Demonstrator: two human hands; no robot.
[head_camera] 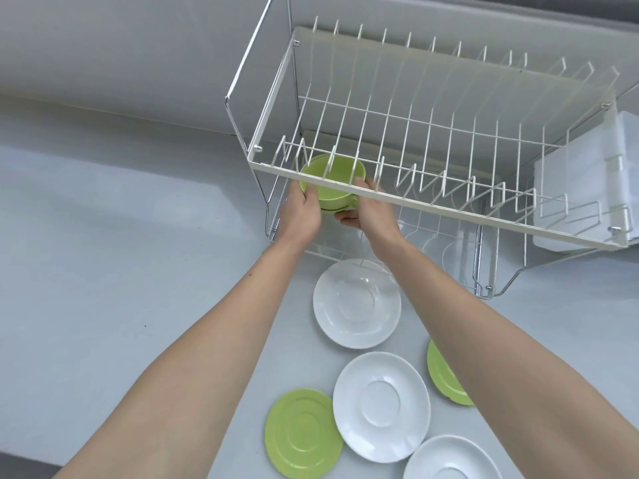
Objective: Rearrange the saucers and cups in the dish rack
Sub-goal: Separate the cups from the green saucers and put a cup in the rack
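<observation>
Under the top shelf of the white wire dish rack (432,140), two hands are holding a green cup (330,188). The left hand (302,212) is wrapping its fingers around the left side of the cup. The right hand (371,210) is gripping the right side, with its thumb lying on the rim and its fingers curling under the bottom. The cup is sitting at the left end of the rack, between the top shelf and the lower shelf, and wires are crossing in front of it. Something pale green is peeking out just below the cup, but it is hard to tell what it is. On the grey table (121,254), in front of the rack, saucers are lying flat. A white saucer (357,303) is lying nearest the rack. Another white saucer (381,406) is lying closer to the person, and a third white one (451,459) is lying at the bottom edge. A green saucer (302,433) is touching the middle white one. Another green saucer (444,375) is hiding partly behind the right arm.
</observation>
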